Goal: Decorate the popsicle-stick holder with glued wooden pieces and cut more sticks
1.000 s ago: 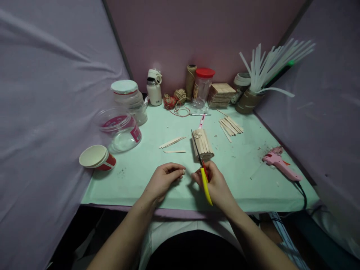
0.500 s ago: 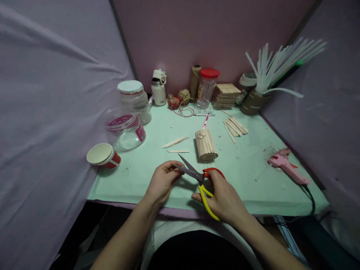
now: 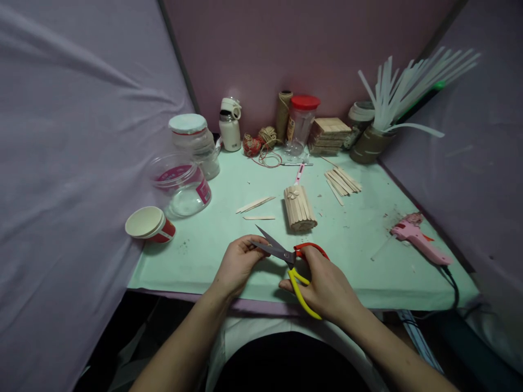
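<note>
My right hand (image 3: 322,283) grips a pair of scissors (image 3: 286,256) with one red and one yellow handle, its blades spread apart. Close by the blades, the fingers of my left hand (image 3: 241,261) are pinched together; a tiny pale bit shows at the fingertips, too small to make out. Beyond my hands lies a cylinder covered in wooden craft sticks (image 3: 300,208), with a small flower shape of wood on it. Left of it are a few loose craft sticks (image 3: 257,204) and one with a cut, pointed end (image 3: 259,218).
At right lies a pink glue gun (image 3: 420,239) with its cord over the edge. Craft sticks (image 3: 343,181) are heaped behind. Paper cups (image 3: 150,224), a clear plastic tub (image 3: 183,188) and jars stand left. A holder of glue sticks (image 3: 372,144) stands back right.
The scissors and both hands hold nearly the same pose, the blades still spread. The whole view has shifted very slightly.
</note>
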A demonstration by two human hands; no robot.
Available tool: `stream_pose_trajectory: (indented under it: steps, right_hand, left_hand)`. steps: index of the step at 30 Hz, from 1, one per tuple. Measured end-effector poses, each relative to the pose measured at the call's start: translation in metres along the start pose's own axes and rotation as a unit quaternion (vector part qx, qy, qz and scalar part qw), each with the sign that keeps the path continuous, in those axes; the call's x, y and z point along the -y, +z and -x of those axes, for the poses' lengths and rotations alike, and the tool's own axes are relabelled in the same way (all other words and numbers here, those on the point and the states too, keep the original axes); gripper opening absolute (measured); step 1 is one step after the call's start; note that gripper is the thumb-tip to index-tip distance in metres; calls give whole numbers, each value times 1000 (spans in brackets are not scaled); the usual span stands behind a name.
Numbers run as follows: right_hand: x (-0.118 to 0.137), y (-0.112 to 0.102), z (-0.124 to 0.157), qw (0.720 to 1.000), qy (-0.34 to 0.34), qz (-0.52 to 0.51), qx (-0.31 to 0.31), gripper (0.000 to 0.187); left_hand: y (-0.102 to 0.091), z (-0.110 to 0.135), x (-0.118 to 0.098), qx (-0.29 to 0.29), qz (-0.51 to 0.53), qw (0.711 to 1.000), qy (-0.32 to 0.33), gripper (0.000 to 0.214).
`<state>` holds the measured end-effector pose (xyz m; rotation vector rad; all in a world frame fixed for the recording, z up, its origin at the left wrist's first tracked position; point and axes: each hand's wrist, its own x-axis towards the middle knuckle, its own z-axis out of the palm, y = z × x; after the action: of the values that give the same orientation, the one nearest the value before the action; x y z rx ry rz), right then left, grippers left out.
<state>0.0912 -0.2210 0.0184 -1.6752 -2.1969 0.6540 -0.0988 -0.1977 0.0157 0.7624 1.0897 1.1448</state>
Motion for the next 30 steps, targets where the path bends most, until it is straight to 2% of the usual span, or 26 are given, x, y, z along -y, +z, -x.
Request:
stream_pose_trajectory:
  steps: [6,13,18,24,30]
  right_hand:
    - [-3,2,2,1000,9,11,22,36]
    - [-2,-1,4,1000,-1,13,24,39]
    - [-1,-2,5,999,12,19,35,34]
    - [-1,1,7,998,29,35,52,26]
    - [1,0,10,995,47,46,72,27]
  left_hand:
    - [-2,2,-9,21,-74,997,-2,6]
    - [-4,3,-10,29,-109,994,-1,6]
    - [-2,1,-13,29,-112,993,-9,8]
    - [1,0,-3,25,-71,997,2,10]
    - [6,3,1,34,-96,994,26,11]
